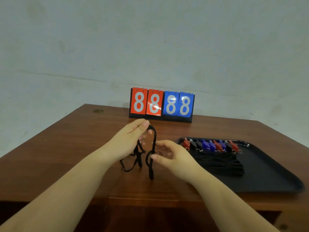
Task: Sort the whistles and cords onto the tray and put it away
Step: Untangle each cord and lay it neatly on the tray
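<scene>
My left hand [132, 139] pinches the top of a black cord [153, 144] above the wooden table [75, 148], and the cord hangs down in loops. My right hand [168, 156] pinches a lower loop of the same cord between thumb and fingers. To the right lies a black tray [270, 174]. Several red, black and blue whistles [210, 145] stand in a row along its far edge. A pile of black cords [220, 162] lies on the tray just in front of them.
A flip scoreboard [161, 104] showing 8 8 8 8 in red and blue stands at the table's back edge against a pale wall. The table's front edge runs below my forearms.
</scene>
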